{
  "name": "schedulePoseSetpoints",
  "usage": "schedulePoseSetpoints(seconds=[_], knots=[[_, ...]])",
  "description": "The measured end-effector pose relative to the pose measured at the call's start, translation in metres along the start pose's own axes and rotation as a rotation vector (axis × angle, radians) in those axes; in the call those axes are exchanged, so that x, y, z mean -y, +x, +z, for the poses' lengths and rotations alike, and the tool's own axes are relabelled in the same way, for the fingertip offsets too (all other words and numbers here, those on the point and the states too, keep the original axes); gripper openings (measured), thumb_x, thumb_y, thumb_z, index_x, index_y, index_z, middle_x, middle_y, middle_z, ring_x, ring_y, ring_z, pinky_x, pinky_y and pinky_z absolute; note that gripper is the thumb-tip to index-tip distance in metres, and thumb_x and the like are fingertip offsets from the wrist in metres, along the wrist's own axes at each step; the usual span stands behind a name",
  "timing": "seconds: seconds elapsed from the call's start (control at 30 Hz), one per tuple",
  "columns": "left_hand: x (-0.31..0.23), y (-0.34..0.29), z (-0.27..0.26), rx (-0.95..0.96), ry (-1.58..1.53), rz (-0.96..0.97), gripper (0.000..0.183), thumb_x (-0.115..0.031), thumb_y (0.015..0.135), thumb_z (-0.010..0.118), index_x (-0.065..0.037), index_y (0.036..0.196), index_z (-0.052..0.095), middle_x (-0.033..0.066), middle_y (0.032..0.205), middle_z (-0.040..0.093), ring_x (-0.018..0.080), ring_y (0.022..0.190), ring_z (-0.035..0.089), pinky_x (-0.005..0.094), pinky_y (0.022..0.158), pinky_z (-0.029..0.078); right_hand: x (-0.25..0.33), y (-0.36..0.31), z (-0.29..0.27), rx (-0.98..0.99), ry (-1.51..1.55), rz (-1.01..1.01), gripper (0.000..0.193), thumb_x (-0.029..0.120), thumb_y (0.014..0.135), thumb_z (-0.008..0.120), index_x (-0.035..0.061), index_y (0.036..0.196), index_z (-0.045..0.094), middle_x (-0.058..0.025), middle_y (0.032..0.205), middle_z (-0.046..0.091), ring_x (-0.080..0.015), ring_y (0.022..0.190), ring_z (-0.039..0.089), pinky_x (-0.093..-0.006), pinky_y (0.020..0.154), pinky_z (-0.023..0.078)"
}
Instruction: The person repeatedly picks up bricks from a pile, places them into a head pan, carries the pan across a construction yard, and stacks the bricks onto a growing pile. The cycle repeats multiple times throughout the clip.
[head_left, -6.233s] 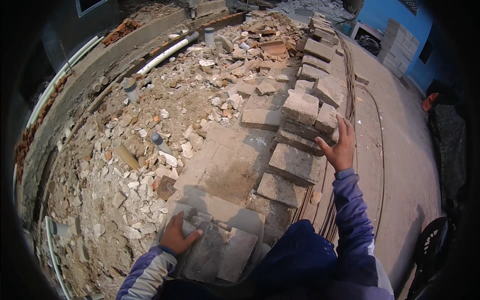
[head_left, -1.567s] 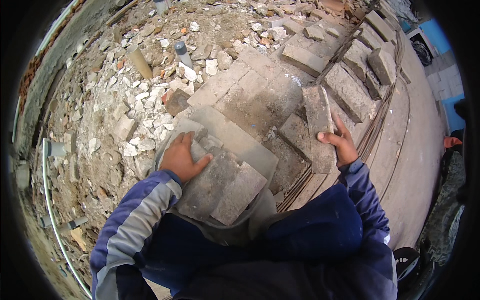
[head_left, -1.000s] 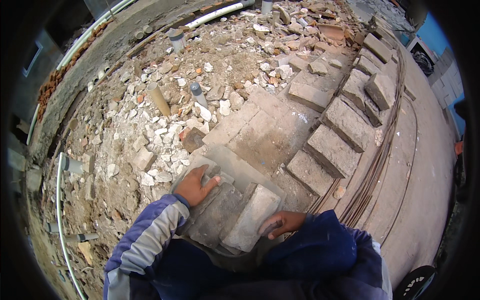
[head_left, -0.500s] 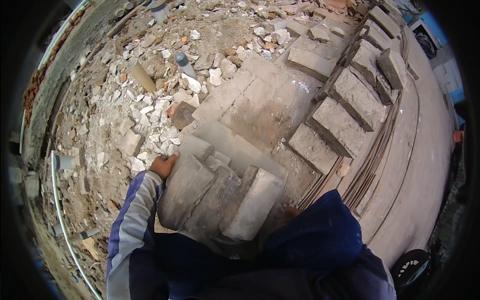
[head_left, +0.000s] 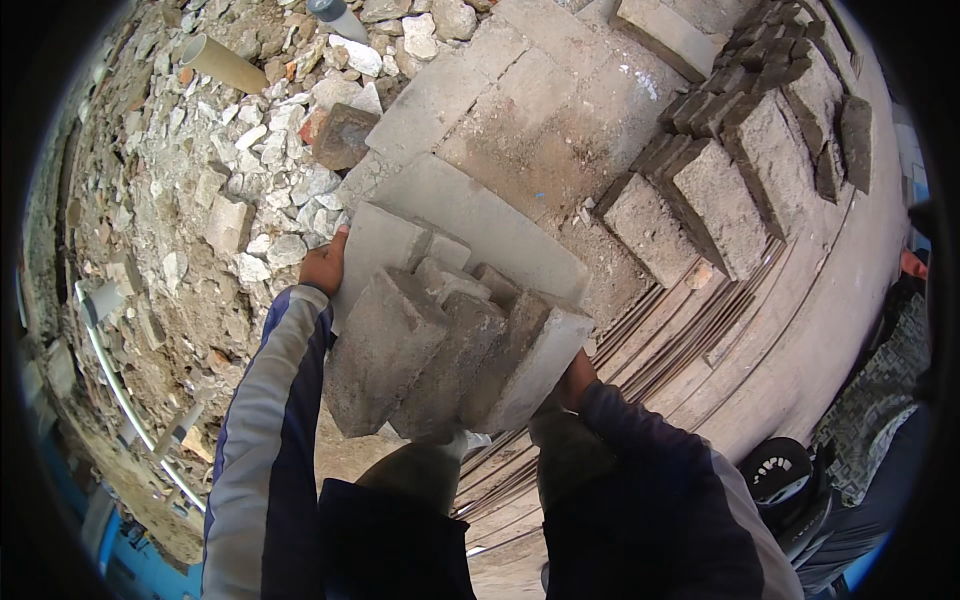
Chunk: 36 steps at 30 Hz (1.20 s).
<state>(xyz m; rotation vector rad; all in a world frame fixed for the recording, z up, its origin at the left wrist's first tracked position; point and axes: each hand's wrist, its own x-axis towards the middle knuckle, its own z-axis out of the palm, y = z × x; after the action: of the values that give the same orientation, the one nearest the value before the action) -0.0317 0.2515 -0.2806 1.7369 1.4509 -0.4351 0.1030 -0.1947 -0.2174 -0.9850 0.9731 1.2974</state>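
A flat grey board [head_left: 480, 205] lies in front of me with several rough grey concrete blocks [head_left: 390, 335] leaning together on its near part. My left hand [head_left: 323, 268] is closed on the board's left edge, next to the blocks. At the near right, beside the outermost block [head_left: 540, 365], my right hand [head_left: 578, 382] grips the board's side. That hand's fingers are partly hidden by the block and the sleeve. Whether the board rests on the ground or is raised a little, I cannot tell.
Broken rubble [head_left: 280, 190] covers the left, with a beige pipe stub [head_left: 225, 65] and a grey-capped pipe [head_left: 338, 18] sticking up. A row of concrete blocks [head_left: 720, 200] stands at the right beside long thin metal rods [head_left: 690, 330]. Another person's leg [head_left: 870, 500] shows at the right edge.
My view has shifted, so the rubble and pipes sit higher in it. My legs now show below the blocks, and more of my right hand is visible. Both hands stay at the board.
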Motion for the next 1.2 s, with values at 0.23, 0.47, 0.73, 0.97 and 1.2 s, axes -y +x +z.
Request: schedulePoseSetpoints(seconds=[0.23,0.47,0.73,0.97,1.2], knots=[[0.003,0.000,0.000,0.043,-0.052,0.057,0.073,-0.066,0.094,0.053,0.003,0.101,0.074,0.0242,0.091,0.072,0.0327,0.091,0.070,0.0389,0.089,0.050,-0.050,0.029,-0.002,-0.181,0.236,-0.219,0.050,0.050,0.102,0.046,0.0108,0.129,0.061,-0.0108,0.119,0.068,-0.0321,0.105,0.065,-0.0483,0.092,0.053],[0.003,-0.016,0.006,0.046,-0.301,0.133,0.062,-0.057,0.096,0.058,0.002,0.104,0.074,0.0147,0.089,0.074,0.0177,0.087,0.067,0.0319,0.085,0.051,-0.083,0.044,-0.026,-0.117,0.394,-0.395,0.050,0.044,0.101,0.046,0.0065,0.132,0.059,-0.0141,0.118,0.068,-0.0337,0.098,0.067,-0.0483,0.087,0.057],[0.015,-0.032,0.006,0.069,-0.224,0.198,0.056,-0.047,0.101,0.056,0.005,0.093,0.074,0.0019,0.079,0.069,0.0086,0.073,0.058,0.0279,0.071,0.048,-0.090,0.051,-0.053,-0.163,0.330,-0.447,0.048,0.039,0.103,0.045,0.0028,0.132,0.057,-0.0157,0.118,0.068,-0.0350,0.099,0.069,-0.0492,0.086,0.058],[0.065,-0.112,0.012,0.032,-0.399,0.063,0.051,-0.043,0.101,0.058,0.005,0.097,0.075,0.0019,0.082,0.070,0.0085,0.077,0.057,0.0278,0.073,0.048,-0.073,0.027,-0.079,-0.145,-0.212,-0.539,0.047,0.036,0.104,0.041,-0.0001,0.127,0.060,-0.0165,0.116,0.070,-0.0342,0.096,0.071,-0.0458,0.085,0.058],[0.091,-0.117,0.021,0.078,-0.427,-0.059,0.051,-0.044,0.101,0.058,0.005,0.099,0.074,0.0022,0.085,0.069,0.0116,0.078,0.059,0.0279,0.077,0.047,-0.074,0.040,-0.083,-0.047,0.213,-0.391,0.046,0.037,0.102,0.042,0.0041,0.128,0.062,-0.0146,0.117,0.070,-0.0336,0.098,0.070,-0.0473,0.085,0.058]])
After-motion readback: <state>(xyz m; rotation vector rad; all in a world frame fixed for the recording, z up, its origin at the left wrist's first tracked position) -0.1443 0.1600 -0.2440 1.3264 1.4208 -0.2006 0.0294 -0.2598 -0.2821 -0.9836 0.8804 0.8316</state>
